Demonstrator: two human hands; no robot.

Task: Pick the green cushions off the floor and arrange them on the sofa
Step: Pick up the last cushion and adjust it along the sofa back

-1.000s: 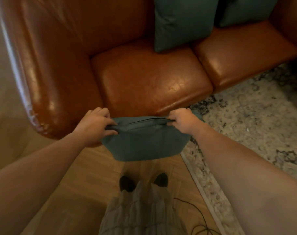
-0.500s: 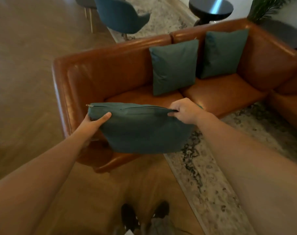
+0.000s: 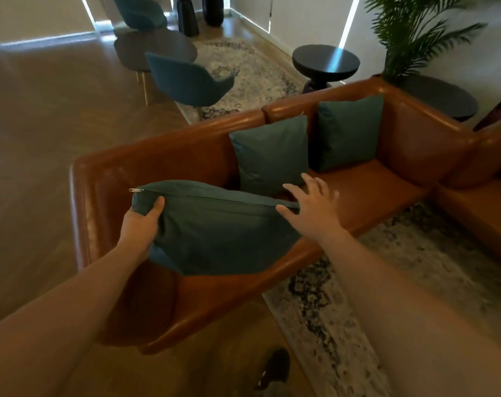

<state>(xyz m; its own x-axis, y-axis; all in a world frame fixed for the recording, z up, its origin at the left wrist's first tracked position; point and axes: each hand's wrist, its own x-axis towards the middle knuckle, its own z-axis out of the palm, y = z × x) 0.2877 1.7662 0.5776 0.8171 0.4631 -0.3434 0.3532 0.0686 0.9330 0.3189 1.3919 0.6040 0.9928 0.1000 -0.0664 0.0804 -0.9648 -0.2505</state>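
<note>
1. Green cushion (image 3: 220, 233) hangs in the air in front of us, over the near left end of the sofa (image 3: 157, 159). Its zipped edge is uppermost and the zip pull (image 3: 136, 190) sticks out at the left corner.
2. Our left hand (image 3: 142, 224) grips the cushion's left corner. The thumb curls over the front face and the other fingers are hidden behind the fabric.
3. Our right hand (image 3: 309, 207) is spread wide with straight fingers above the seat. Only the thumb touches the right end of the zipped edge, and the hand clasps nothing.
4. The sofa already holds two more cushions, both upright against the backrest. The left cushion (image 3: 272, 156) sits just behind the one we hold, and the right cushion (image 3: 349, 133) is beside it. We cannot tell whether the two touch.
5. The sofa is brown leather. The floor under its near left end is wood, and a patterned rug (image 3: 415, 267) lies in front of the seat.
6. Behind the backrest we see a round dark side table (image 3: 325, 60), a blue chair (image 3: 186, 81) and a leafy plant (image 3: 409, 32).
7. One dark shoe (image 3: 275, 368) shows on the floor below us.
</note>
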